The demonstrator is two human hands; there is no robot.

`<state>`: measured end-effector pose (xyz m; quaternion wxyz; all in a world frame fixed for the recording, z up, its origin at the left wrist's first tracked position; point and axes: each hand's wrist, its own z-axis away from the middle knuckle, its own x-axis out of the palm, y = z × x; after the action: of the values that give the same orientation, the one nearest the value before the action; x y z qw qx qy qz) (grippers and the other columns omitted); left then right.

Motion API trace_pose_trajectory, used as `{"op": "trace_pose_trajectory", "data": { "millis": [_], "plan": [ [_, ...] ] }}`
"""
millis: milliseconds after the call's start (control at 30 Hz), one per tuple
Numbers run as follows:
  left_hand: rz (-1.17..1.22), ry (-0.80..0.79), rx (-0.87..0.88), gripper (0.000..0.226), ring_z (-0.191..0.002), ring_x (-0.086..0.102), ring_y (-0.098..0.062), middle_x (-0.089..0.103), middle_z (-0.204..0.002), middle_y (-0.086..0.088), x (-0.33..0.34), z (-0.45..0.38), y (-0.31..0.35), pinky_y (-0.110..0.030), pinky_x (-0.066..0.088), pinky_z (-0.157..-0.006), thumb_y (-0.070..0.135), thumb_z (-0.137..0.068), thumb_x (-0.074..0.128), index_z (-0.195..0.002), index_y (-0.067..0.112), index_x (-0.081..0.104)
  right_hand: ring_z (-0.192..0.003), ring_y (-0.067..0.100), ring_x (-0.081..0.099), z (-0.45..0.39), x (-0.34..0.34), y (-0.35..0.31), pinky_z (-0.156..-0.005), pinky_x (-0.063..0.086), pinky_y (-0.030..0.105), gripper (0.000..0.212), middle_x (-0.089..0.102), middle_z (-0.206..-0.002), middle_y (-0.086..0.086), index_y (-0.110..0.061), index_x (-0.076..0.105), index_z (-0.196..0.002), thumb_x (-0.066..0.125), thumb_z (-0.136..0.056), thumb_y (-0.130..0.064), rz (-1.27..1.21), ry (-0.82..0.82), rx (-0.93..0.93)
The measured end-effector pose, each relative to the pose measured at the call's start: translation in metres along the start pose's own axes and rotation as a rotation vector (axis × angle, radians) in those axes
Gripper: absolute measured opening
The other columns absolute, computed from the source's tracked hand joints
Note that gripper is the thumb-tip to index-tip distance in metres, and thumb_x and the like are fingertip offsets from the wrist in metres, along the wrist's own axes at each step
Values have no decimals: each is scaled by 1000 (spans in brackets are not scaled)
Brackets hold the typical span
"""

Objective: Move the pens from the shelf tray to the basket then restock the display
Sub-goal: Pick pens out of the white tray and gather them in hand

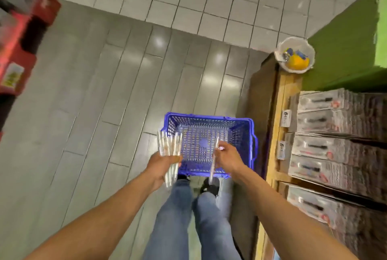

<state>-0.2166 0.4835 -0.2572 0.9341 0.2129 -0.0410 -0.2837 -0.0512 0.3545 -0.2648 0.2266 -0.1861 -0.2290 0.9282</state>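
Pens in slim pale packets [170,155] are sitting bunched in the left hand [162,165], whose fingers are curling round the fanned stack just outside the basket's left rim. One more long, thin pen packet [214,159] is hanging upright in the right hand [227,158], which is pinching it near the top above the basket's near edge. Below the forearms, blue denim legs [178,218] and a dark shoe [210,185] are showing. Just beyond the hands, a rectangular blue plastic basket [244,134] with perforated lattice walls and floor is resting on the floor of long, glossy grey tiles [104,92]; its inside is showing only the mesh. To the right, a wooden shelf edge [274,134] is carrying rows of flat, blurred blister packs [335,134]. Farther off, a round translucent tub [295,54] is holding yellow and blue items beside a green wall [345,39]. At far left, a red display stand [23,35] is appearing blurred.
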Motion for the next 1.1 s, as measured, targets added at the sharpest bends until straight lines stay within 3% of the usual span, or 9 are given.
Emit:
{"op": "trace_pose_trajectory", "data": {
  "millis": [133,233,367,533,667,733,833,967,1100],
  "plan": [
    [-23,90,-9,32,-86,70,-30,74,-96,-18,12,-94,-30,-43,57,-87,-6,-74,74,-106,0,71,-51,17,46,-97,34,28,-47,41,25,11,52,-65,8,-10,60,-94,52,-92,-3,39,36,40],
    [0,144,-47,33,-94,70,-35,73,-101,-20,22,-174,-62,-51,55,-92,-7,-77,72,-109,0,69,-63,23,48,-171,60,64,-59,46,36,17,51,-71,13,-9,56,-83,46,-93,0,75,-1,47],
    [-85,166,-60,47,-99,67,-28,70,-114,-13,33,-288,-109,-40,54,-91,2,-78,78,-122,-1,62,-75,26,54,-270,93,117,-75,54,54,18,55,-89,8,-12,54,-112,41,-100,-9,79,-64,95],
    [-204,171,-63,83,-129,49,-28,46,-148,-13,52,-416,-153,-39,42,-108,14,-82,78,-150,3,33,-91,29,63,-383,134,177,-85,55,55,34,59,-114,9,-14,47,-135,45,-102,-13,80,-74,115],
    [-236,187,-31,64,-100,59,-20,60,-128,-10,60,-489,-175,-27,48,-91,10,-81,79,-136,3,48,-80,22,58,-450,161,211,-76,54,38,37,61,-113,8,-12,46,-139,46,-102,-14,128,-60,75],
    [-278,214,-8,59,-73,55,-7,64,-101,-2,62,-513,-181,-12,49,-65,9,-80,78,-133,3,51,-83,21,55,-474,171,223,-73,48,33,35,62,-110,5,-9,48,-136,47,-102,-13,165,-51,38],
    [-322,274,-16,58,-56,34,2,42,-71,11,67,-536,-187,-4,29,-33,3,-81,76,-133,0,50,-85,19,51,-498,186,232,-69,40,25,28,57,-95,1,-3,54,-127,48,-100,-9,196,-6,-16],
    [-530,285,70,71,-54,37,0,61,-90,-2,69,-552,-186,-8,33,-35,6,-81,75,-144,4,42,-84,18,54,-509,202,234,-70,39,20,26,63,-104,6,-8,55,-125,51,-100,-13,232,55,-65],
    [-640,266,78,55,-57,48,-1,51,-72,10,66,-560,-174,-14,46,-43,1,-81,71,-132,8,52,-90,22,58,-518,208,230,-78,47,29,20,65,-112,9,-9,56,-118,54,-99,-17,182,103,-45]
  ]
}}
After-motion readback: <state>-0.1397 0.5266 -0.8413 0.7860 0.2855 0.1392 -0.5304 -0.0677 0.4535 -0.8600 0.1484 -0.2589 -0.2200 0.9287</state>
